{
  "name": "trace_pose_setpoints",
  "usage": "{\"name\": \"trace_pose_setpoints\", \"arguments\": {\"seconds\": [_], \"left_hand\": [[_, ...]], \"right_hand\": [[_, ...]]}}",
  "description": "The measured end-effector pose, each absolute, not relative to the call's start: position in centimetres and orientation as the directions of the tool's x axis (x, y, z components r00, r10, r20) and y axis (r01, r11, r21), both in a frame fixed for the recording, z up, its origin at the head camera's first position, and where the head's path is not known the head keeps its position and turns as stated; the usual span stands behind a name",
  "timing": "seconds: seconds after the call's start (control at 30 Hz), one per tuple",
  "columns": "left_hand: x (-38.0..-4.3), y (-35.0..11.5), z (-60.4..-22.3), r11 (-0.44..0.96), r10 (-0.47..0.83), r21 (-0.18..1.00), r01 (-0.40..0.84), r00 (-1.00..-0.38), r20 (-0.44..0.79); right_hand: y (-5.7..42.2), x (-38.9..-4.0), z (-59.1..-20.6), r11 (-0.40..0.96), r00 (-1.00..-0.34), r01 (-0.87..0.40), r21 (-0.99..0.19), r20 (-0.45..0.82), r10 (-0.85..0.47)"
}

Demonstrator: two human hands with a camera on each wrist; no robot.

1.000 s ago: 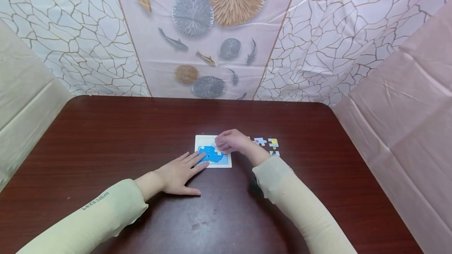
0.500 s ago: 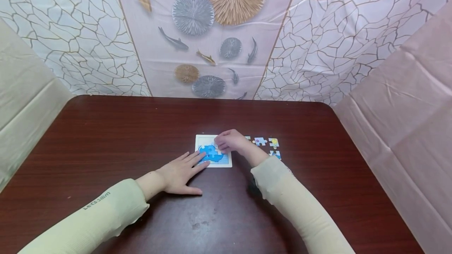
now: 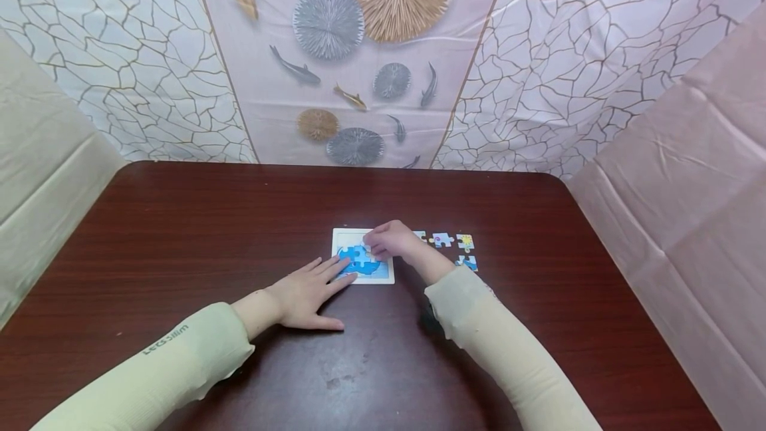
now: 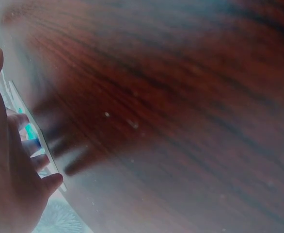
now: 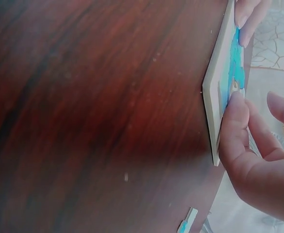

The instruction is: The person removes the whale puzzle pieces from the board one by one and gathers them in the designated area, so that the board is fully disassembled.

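A white-framed jigsaw tray (image 3: 391,281) lies on the table, holding a partly assembled blue picture (image 3: 365,267) that looks like a whale. My left hand (image 3: 306,294) is spread flat with straight fingers, its fingertips resting on the tray's lower left. At the tray's upper right, my right hand (image 3: 391,241) pinches a pale puzzle piece (image 5: 235,86) down close against the blue part. Most of that piece is hidden by the thumb and fingers. In the left wrist view the spread left fingers (image 4: 40,162) lie over the tray's edge (image 4: 45,145).
Right of the tray lie several loose puzzle pieces, among them one with a yellow sun (image 3: 465,241), a pale one with a pink swirl (image 3: 443,239) and a blue one (image 3: 467,263). The dark wooden table (image 3: 209,218) is bordered by patterned cloth (image 3: 359,105) behind.
My right forearm has shifted slightly left, and more of the loose pieces shows beyond the wrist. The left hand stays in place on the tray.
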State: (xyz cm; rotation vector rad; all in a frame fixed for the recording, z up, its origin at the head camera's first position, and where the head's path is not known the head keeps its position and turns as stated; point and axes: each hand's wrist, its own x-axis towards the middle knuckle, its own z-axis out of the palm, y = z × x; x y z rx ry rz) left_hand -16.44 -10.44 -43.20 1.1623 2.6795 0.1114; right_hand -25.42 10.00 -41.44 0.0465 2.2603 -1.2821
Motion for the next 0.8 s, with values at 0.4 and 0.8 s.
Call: {"name": "trace_pose_setpoints", "arguments": {"seconds": [0.4, 0.8], "left_hand": [[-16.41, -10.46, -43.15, 0.689, 0.724, 0.164, 0.706, -0.666, -0.180], [-16.43, -10.44, -43.10, 0.689, 0.724, 0.163, 0.706, -0.666, -0.177]], "right_hand": [[10.02, -25.20, -41.70, 0.572, -0.882, 0.203, -0.795, -0.402, -0.247], [9.77, -25.04, -41.71, 0.568, -0.890, 0.189, -0.801, -0.384, -0.245]]}}
